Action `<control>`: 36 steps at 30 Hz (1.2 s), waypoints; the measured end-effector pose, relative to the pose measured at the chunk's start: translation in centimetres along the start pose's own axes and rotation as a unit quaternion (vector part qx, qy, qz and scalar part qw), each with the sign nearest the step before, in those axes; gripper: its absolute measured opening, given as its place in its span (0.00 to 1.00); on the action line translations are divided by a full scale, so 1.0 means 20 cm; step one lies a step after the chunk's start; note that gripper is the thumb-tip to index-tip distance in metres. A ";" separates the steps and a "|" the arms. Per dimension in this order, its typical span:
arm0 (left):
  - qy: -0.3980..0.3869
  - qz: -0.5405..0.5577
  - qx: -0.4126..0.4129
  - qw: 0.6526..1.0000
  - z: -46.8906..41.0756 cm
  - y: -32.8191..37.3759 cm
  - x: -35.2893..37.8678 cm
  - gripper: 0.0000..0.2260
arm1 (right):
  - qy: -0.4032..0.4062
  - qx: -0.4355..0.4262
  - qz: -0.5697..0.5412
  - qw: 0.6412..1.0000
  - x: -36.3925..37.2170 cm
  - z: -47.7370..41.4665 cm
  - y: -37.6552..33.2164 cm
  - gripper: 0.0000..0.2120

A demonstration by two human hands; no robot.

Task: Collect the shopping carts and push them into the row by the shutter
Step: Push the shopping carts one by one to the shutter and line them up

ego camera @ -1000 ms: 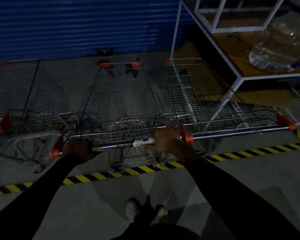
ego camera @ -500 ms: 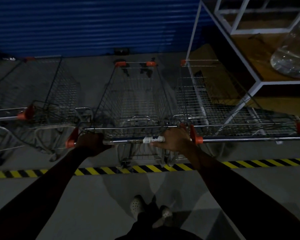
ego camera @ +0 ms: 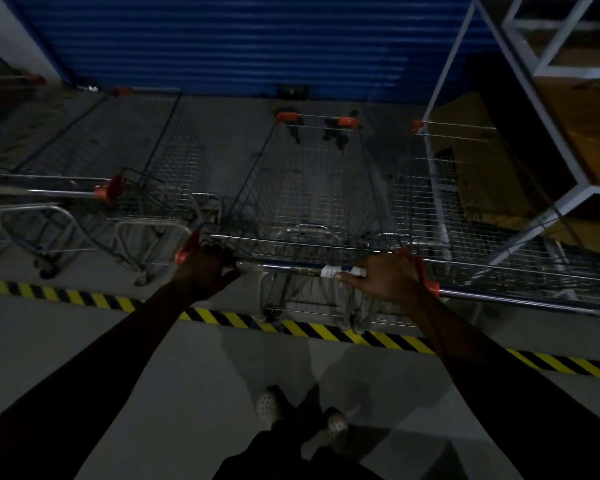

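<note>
Dim concrete floor [ego camera: 66, 341] runs up to a blue shutter [ego camera: 239, 39] at 12 o'clock. Facing it, the middle cart [ego camera: 305, 188] stands between a cart at 10 o'clock [ego camera: 160, 174] and a cart at 2 o'clock [ego camera: 447, 202]. The left hand [ego camera: 205, 268] and right hand [ego camera: 385, 277] each curl around its handle [ego camera: 291, 268], just past striped tape [ego camera: 326, 330].

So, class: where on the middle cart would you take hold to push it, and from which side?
The horizontal handle bar, from the near side facing the shutter. It spans the rear of the middle cart; the left hand and right hand wrap it, spread wide.
</note>
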State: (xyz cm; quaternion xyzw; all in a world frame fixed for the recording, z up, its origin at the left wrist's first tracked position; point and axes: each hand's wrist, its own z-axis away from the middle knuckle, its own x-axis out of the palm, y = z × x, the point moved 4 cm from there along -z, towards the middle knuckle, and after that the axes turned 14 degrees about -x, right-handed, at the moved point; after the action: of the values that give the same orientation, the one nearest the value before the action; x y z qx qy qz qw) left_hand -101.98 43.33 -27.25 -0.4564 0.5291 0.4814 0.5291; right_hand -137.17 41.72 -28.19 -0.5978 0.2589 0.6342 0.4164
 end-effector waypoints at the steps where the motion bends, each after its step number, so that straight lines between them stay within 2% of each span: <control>1: 0.013 -0.023 0.003 1.000 -0.02 -0.05 0.04 0.24 | -0.004 -0.002 -0.020 1.000 0.01 -0.01 0.00 0.29; 3: 0.013 -0.033 -0.002 0.999 -0.02 -0.10 0.06 0.23 | 0.000 0.003 -0.053 0.999 0.02 -0.01 0.01 0.29; 5: 0.023 -0.021 0.026 0.999 -0.03 -0.10 0.05 0.24 | 0.036 0.007 -0.088 0.995 0.00 -0.02 -0.01 0.31; 7: 0.036 0.029 0.053 0.997 -0.03 -0.11 0.01 0.26 | 0.103 0.008 -0.095 0.990 -0.03 -0.06 -0.08 0.39; 8: 0.064 0.063 0.051 0.995 -0.02 -0.13 -0.03 0.26 | 0.129 0.008 -0.086 0.988 -0.06 -0.10 -0.14 0.40; 12: 0.175 0.126 0.025 0.976 -0.01 -0.38 -0.16 0.16 | 0.207 -0.060 -0.106 0.971 -0.09 -0.37 -0.55 0.34; 16: 0.225 0.152 -0.028 0.962 0.02 -0.84 -0.25 0.17 | 0.268 -0.147 -0.156 0.939 -0.10 -0.72 -1.05 0.31; 21: 0.277 0.157 -0.086 0.944 0.12 -1.42 -0.42 0.21 | 0.302 -0.217 -0.199 0.907 -0.17 -1.11 -1.62 0.37; 26: 0.313 0.161 -0.122 0.928 0.19 -1.86 -0.59 0.20 | 0.355 -0.282 -0.226 0.862 -0.36 -1.39 -2.02 0.35; 32: 0.341 0.160 -0.126 0.918 0.10 -2.18 -0.74 0.21 | 0.358 -0.305 -0.256 0.845 -0.55 -1.75 -2.27 0.38; 36: 0.331 0.141 -0.111 0.926 -0.06 -2.37 -0.73 0.21 | 0.378 -0.334 -0.246 0.828 -0.57 -2.03 -2.33 0.38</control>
State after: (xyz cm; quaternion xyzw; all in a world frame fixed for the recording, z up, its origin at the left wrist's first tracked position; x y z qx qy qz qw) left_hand -54.71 36.13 -13.86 -0.5661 0.6765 0.4281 0.1965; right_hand -76.86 29.87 -15.40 -0.9373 0.0129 0.2829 0.2033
